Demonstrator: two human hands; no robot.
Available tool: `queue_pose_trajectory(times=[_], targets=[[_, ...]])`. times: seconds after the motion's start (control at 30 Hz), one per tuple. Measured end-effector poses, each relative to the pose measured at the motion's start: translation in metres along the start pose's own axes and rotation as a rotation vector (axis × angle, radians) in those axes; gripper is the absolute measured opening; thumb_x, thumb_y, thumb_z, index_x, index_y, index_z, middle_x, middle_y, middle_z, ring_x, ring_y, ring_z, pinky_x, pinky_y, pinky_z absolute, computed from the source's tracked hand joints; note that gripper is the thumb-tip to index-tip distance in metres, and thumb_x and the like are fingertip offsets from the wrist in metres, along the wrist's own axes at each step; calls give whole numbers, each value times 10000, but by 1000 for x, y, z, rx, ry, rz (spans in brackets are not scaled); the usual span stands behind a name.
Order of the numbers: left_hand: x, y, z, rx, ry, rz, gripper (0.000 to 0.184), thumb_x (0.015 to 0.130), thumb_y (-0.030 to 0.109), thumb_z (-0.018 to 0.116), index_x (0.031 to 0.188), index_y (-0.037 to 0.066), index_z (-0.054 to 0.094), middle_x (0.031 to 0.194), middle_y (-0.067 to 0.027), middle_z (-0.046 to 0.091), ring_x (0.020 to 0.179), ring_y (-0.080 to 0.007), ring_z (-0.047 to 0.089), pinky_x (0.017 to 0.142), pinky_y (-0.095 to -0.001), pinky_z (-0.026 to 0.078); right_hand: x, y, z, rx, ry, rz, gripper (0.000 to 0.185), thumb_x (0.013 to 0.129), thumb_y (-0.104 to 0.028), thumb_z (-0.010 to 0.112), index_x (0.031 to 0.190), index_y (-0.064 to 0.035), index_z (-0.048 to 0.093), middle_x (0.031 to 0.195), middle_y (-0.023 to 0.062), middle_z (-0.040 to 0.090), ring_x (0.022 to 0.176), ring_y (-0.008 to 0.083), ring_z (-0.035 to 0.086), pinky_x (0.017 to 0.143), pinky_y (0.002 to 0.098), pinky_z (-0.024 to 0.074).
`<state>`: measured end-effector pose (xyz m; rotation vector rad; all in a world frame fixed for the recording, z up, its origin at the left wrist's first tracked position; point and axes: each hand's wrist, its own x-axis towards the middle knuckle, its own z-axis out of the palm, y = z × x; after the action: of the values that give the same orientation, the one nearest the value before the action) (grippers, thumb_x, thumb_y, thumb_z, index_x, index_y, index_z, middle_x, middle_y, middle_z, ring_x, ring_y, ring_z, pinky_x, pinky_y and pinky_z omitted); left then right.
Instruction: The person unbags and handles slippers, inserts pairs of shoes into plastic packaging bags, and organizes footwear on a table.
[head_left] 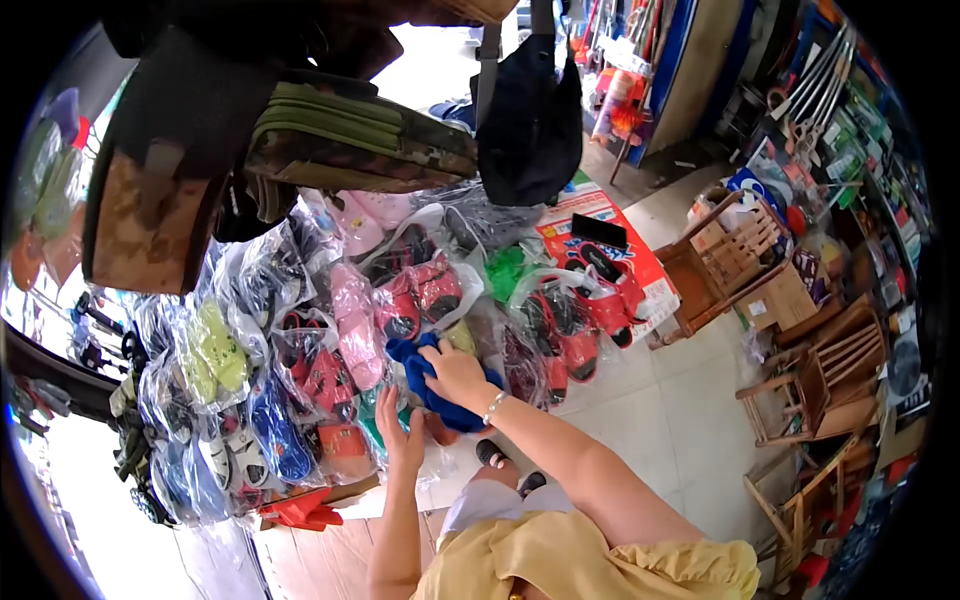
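Observation:
A blue cloth (440, 400) lies bunched over the near edge of a pile of plastic-wrapped shoes. My right hand (455, 372) presses on the cloth, its fingers bent over the top; a bracelet is on the wrist. My left hand (400, 430) is just left of the cloth, fingers spread, beside a teal wrapped shoe (376, 428), with nothing visible in it. Red and black shoes (418, 298) in clear plastic lie beyond the cloth. Pink wrapped shoes (357, 335) and blue ones (279, 425) are farther left.
Bags and a black cap (530, 120) hang low overhead. A phone (599, 232) lies on a red and white printed sheet (645, 270) at the pile's right. Wooden chairs (700, 265) and boxes (778, 300) stand on the right, before packed shelves.

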<state>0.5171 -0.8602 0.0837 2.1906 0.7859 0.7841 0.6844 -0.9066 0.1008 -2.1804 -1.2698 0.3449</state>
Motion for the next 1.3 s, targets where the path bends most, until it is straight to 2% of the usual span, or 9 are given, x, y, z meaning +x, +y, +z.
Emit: queue_pose_trajectory(times=[0.07, 0.23, 0.33, 0.37, 0.43, 0.53, 0.8, 0.97, 1.3], targets=[[13, -6, 13, 8, 51, 31, 558, 842, 177, 596, 1331, -7, 400, 1378, -245, 365, 1294, -402, 319, 1069, -468, 241, 9, 9, -1, 131, -48, -157, 450, 744, -231, 677, 1161, -138, 533, 980, 160, 570, 828, 372, 614, 723, 446, 510], [55, 29, 36, 73, 199, 91, 700, 788, 245, 663, 1365, 3, 348, 1433, -279, 257, 1314, -442, 256, 1080, -515, 182, 49, -2, -39, 282, 204, -131, 477, 803, -247, 641, 1245, -147, 492, 1000, 144, 552, 810, 361, 608, 697, 425, 509], [72, 20, 60, 153, 108, 32, 758, 743, 296, 692, 1377, 55, 353, 1456, -259, 223, 1344, -436, 206, 1071, -556, 158, 70, 36, -11, 460, -101, -46, 590, 853, -286, 594, 1375, -123, 372, 1150, 220, 513, 1068, 395, 516, 918, 430, 426], [77, 17, 69, 279, 66, 3, 759, 731, 318, 695, 1369, 66, 368, 1460, -248, 224, 1348, -431, 203, 1066, -566, 159, 73, 47, -8, 456, -121, -62, 590, 853, -286, 594, 1375, -123, 372, 1150, 220, 513, 1068, 395, 516, 918, 430, 426], [79, 5, 86, 420, 58, -53, 750, 694, 382, 702, 1327, 92, 424, 1469, -213, 236, 1360, -414, 195, 1051, -591, 159, 66, 64, -18, 669, -123, -168, 626, 881, -270, 567, 1412, -68, 303, 1270, 238, 454, 1211, 389, 407, 1049, 406, 294], [79, 1, 98, 484, 131, -104, 724, 657, 378, 719, 1284, 111, 474, 1472, -194, 243, 1361, -404, 204, 1051, -587, 172, 40, 105, -65, 500, 7, -396, 620, 841, -243, 610, 1363, -9, 371, 1274, 219, 468, 1182, 381, 423, 1031, 419, 307], [78, 9, 113, 602, 187, -205, 687, 647, 368, 723, 1256, 140, 500, 1487, -160, 236, 1364, -375, 214, 1066, -543, 194, 11, 261, -112, -49, -221, -559, 623, 770, -255, 662, 1323, -83, 432, 1292, 184, 448, 1218, 356, 391, 1003, 450, 319], [77, 18, 111, 578, 190, -252, 695, 650, 360, 727, 1273, 158, 493, 1500, -149, 213, 1385, -347, 182, 1074, -549, 175, 12, 270, -87, -146, -143, -610, 395, 793, -218, 578, 1176, -121, 578, 1287, 153, 464, 1248, 330, 381, 1004, 471, 292], [65, 4, 101, 473, 271, -183, 686, 653, 381, 729, 1273, 184, 510, 1487, -159, 243, 1381, -341, 205, 1077, -526, 166, 12, 273, -53, -197, -70, -624, 365, 734, -99, 575, 1099, -74, 574, 1322, 172, 430, 1252, 390, 359, 1005, 503, 268]])
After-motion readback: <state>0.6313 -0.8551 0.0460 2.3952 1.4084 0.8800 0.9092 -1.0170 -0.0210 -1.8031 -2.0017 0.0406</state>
